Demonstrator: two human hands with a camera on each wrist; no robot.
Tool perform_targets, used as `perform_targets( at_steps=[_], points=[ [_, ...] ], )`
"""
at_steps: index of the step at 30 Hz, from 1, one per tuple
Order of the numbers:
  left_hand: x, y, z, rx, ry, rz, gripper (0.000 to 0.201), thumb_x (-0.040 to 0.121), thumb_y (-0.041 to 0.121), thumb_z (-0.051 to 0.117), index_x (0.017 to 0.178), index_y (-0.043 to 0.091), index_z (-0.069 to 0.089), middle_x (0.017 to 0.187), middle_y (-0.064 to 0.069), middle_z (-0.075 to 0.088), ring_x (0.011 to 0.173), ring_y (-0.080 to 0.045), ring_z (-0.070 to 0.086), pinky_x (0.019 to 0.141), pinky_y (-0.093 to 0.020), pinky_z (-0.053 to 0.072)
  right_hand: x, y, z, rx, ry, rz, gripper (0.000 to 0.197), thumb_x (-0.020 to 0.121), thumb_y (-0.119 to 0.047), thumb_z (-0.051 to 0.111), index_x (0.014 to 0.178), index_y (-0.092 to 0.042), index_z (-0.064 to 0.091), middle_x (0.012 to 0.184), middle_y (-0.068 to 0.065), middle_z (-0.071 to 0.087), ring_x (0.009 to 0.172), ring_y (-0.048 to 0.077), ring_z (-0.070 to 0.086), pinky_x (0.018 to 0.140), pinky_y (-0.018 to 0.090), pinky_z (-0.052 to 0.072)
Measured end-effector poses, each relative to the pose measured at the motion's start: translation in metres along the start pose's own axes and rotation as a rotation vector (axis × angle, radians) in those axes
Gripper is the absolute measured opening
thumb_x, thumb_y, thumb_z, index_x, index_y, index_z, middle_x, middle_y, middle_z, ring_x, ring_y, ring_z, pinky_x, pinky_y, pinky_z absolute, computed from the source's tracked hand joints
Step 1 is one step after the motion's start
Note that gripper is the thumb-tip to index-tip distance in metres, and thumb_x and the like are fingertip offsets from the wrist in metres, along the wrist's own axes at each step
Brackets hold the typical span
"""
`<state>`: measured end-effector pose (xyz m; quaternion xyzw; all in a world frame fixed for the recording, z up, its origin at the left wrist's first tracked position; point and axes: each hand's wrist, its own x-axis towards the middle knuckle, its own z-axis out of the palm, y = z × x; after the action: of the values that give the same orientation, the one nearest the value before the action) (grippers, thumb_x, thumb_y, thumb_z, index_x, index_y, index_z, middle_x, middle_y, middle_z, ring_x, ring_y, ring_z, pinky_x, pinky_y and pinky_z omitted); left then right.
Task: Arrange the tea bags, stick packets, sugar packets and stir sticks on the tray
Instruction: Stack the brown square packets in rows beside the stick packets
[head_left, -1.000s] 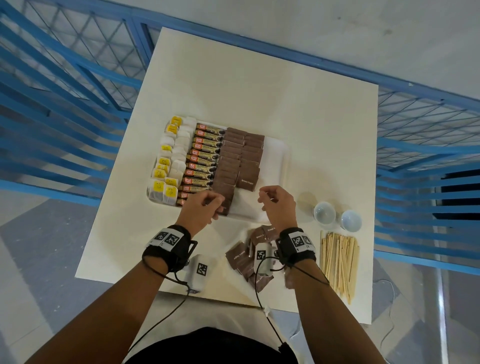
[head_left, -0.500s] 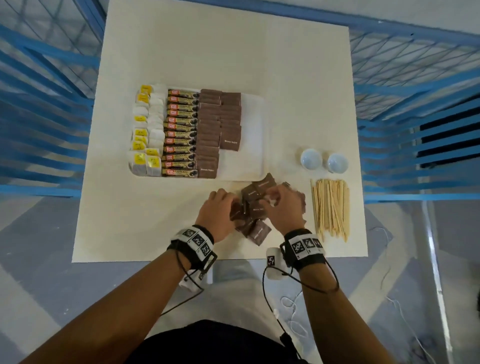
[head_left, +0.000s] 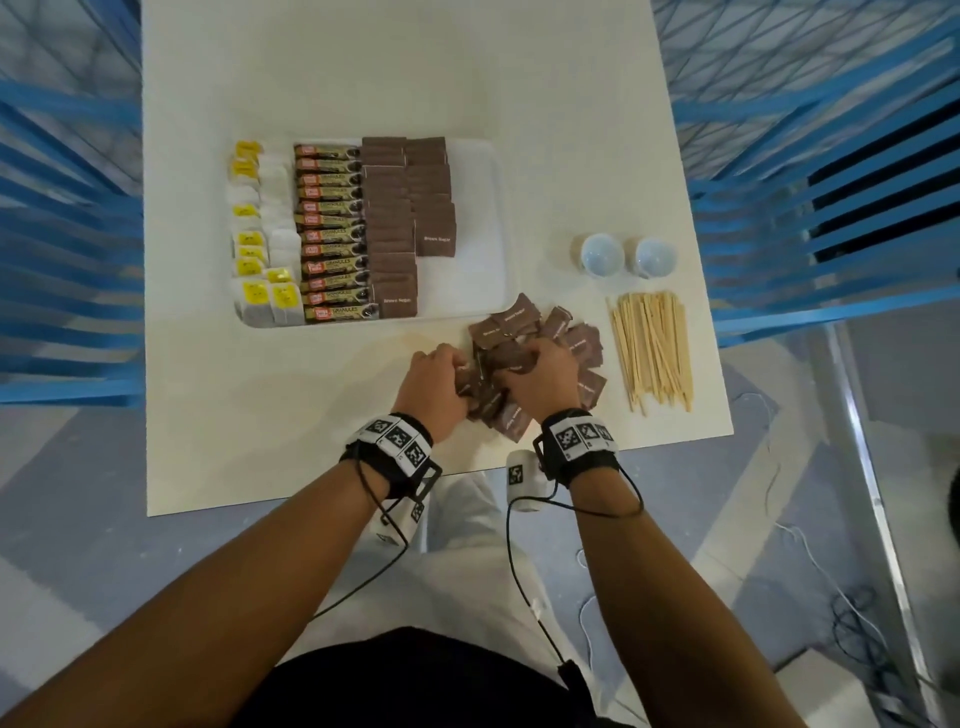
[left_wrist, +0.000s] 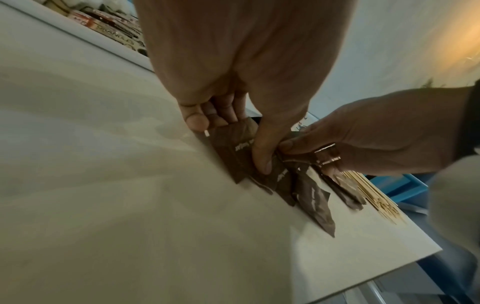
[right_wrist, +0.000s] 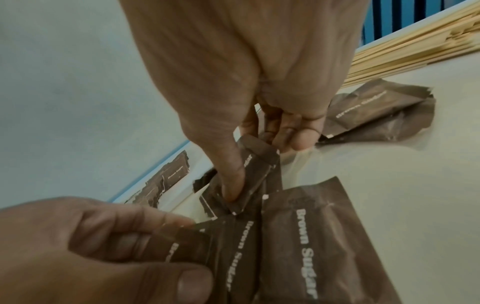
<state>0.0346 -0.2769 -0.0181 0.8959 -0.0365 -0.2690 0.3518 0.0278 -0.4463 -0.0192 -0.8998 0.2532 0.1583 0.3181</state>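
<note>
The white tray (head_left: 478, 275) holds rows of tea bags (head_left: 254, 249), stick packets (head_left: 332, 234) and brown sugar packets (head_left: 395, 218); its right part is bare. A loose pile of brown sugar packets (head_left: 524, 325) lies on the table just in front of the tray's right corner. Both hands are in that pile. My left hand (head_left: 436, 384) pinches packets (left_wrist: 233, 148) between thumb and fingers (left_wrist: 197, 123). My right hand (head_left: 540, 379) pinches a packet (right_wrist: 257, 164) with its thumb. Stir sticks (head_left: 652, 348) lie in a bundle right of the pile.
Two small pale cups (head_left: 602, 254) (head_left: 654, 257) stand behind the stir sticks. The cream table (head_left: 260, 415) ends close to my wrists at the front. Blue metal railings (head_left: 67, 234) flank the table on both sides.
Both hands have drawn back from the tray's front edge to the loose pile of sugar packets and now grip packets there. The head view has tilted down.
</note>
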Motion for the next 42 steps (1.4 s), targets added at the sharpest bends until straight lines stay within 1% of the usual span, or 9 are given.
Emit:
perform_targets(
  at_steps=[4, 9, 14, 19, 24, 28, 32, 37, 42],
  points=[
    [0.001, -0.008, 0.002, 0.082, -0.009, 0.027, 0.03, 0.085, 0.017, 0.078, 0.113, 0.01, 0.068, 0.108, -0.012, 0.059, 0.11, -0.032, 0.05, 0.084, -0.032, 0.037, 0.001, 0.004, -0.005, 0.037, -0.007, -0.003, 0.017, 0.077, -0.03, 0.079, 0.088, -0.027, 0.066, 0.101, -0.003, 0.07, 0.105, 0.023, 0.061, 0.094, 0.042, 0.052],
    [-0.002, -0.015, -0.003, -0.058, 0.083, -0.046, 0.023, 0.087, 0.019, 0.078, 0.106, 0.009, 0.071, 0.103, -0.011, 0.064, 0.099, -0.028, 0.059, 0.084, -0.03, 0.042, 0.004, 0.012, -0.024, 0.089, 0.009, -0.012, 0.023, 0.086, -0.021, 0.076, 0.108, -0.011, 0.073, 0.088, -0.008, 0.065, 0.09, 0.014, 0.062, 0.08, 0.026, 0.05],
    [0.001, -0.014, -0.019, -0.252, 0.199, -0.148, 0.021, 0.09, 0.022, 0.075, 0.106, 0.011, 0.067, 0.095, 0.004, 0.065, 0.088, -0.013, 0.058, 0.068, -0.006, 0.04, 0.011, 0.011, -0.043, 0.16, -0.019, -0.025, 0.014, 0.082, -0.025, 0.079, 0.095, -0.021, 0.078, 0.091, 0.001, 0.069, 0.089, 0.021, 0.065, 0.083, 0.037, 0.056],
    [0.017, -0.009, -0.032, -0.534, 0.229, -0.225, 0.023, 0.088, 0.025, 0.077, 0.108, 0.015, 0.073, 0.095, 0.004, 0.071, 0.097, -0.022, 0.066, 0.091, -0.037, 0.055, 0.014, -0.014, -0.066, 0.428, -0.094, -0.044, 0.009, 0.082, -0.021, 0.079, 0.087, -0.02, 0.072, 0.084, -0.002, 0.075, 0.076, 0.016, 0.07, 0.068, 0.031, 0.056],
    [0.028, 0.018, -0.041, -1.049, 0.066, -0.333, 0.026, 0.086, 0.026, 0.076, 0.108, 0.012, 0.072, 0.113, -0.015, 0.073, 0.117, -0.039, 0.065, 0.105, -0.057, 0.05, 0.022, -0.042, -0.07, 0.507, -0.199, -0.131, 0.02, 0.082, -0.018, 0.081, 0.096, -0.007, 0.073, 0.093, 0.007, 0.076, 0.091, 0.021, 0.072, 0.081, 0.03, 0.057],
    [0.03, 0.039, -0.049, -1.41, -0.075, -0.367, 0.032, 0.103, 0.023, 0.056, 0.126, 0.001, 0.062, 0.122, -0.022, 0.069, 0.118, -0.038, 0.065, 0.104, -0.056, 0.05, 0.037, -0.055, -0.059, 0.382, -0.215, -0.174, 0.022, 0.076, -0.032, 0.085, 0.091, -0.021, 0.073, 0.087, -0.001, 0.075, 0.085, 0.019, 0.072, 0.082, 0.046, 0.06],
    [0.033, 0.042, -0.054, -1.374, -0.038, -0.36, 0.034, 0.097, 0.014, 0.066, 0.128, 0.0, 0.058, 0.115, -0.02, 0.07, 0.108, -0.038, 0.07, 0.081, -0.05, 0.061, 0.05, -0.063, -0.055, 0.234, -0.226, -0.273, 0.035, 0.068, -0.055, 0.085, 0.085, -0.028, 0.07, 0.081, -0.009, 0.073, 0.078, 0.007, 0.069, 0.075, 0.036, 0.061],
    [0.039, 0.037, -0.057, -1.365, 0.07, -0.385, 0.029, 0.096, 0.008, 0.066, 0.123, 0.002, 0.06, 0.116, -0.02, 0.071, 0.107, -0.037, 0.07, 0.083, -0.05, 0.06, 0.061, -0.075, -0.064, 0.181, -0.297, -0.387, 0.026, 0.075, -0.041, 0.085, 0.091, -0.026, 0.071, 0.084, -0.01, 0.073, 0.08, 0.005, 0.068, 0.072, 0.018, 0.054],
    [0.041, 0.037, -0.064, -1.282, 0.157, -0.332, 0.026, 0.096, 0.003, 0.063, 0.121, 0.003, 0.066, 0.107, -0.019, 0.075, 0.096, -0.036, 0.073, 0.082, -0.049, 0.061, 0.076, -0.083, -0.07, 0.263, -0.336, -0.392, 0.014, 0.088, -0.026, 0.075, 0.09, -0.012, 0.074, 0.066, -0.005, 0.069, 0.057, 0.007, 0.064, 0.062, 0.029, 0.056]
  ],
)
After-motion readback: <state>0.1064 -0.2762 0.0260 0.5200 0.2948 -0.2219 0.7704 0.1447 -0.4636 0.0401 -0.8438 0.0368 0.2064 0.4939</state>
